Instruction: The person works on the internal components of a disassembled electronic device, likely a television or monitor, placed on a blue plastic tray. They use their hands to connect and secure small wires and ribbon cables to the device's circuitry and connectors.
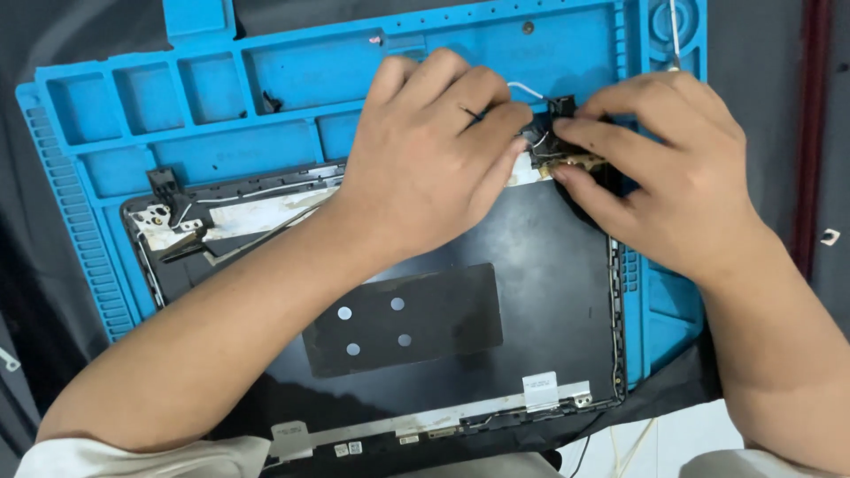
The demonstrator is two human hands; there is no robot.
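Observation:
A black laptop lid shell (531, 265) lies inside-up on a blue silicone work mat (266, 150). My left hand (434, 150) rests on the shell's far edge, fingers curled toward the right hinge bracket (567, 150). My right hand (664, 168) pinches that black hinge bracket between thumb and forefinger. A thin white wire (527, 88) loops out above the bracket. The left hinge (164, 186) sits at the shell's far left corner, untouched. A dark rectangular pad (407, 323) with several round silver dots sits in the shell's middle.
The mat has several moulded compartments (146, 97) along its far side and a ribbed left edge (71, 204). A small screw (528, 27) lies in a far compartment. Dark cloth (770, 53) covers the bench around the mat. A silver strip (425, 423) runs along the shell's near edge.

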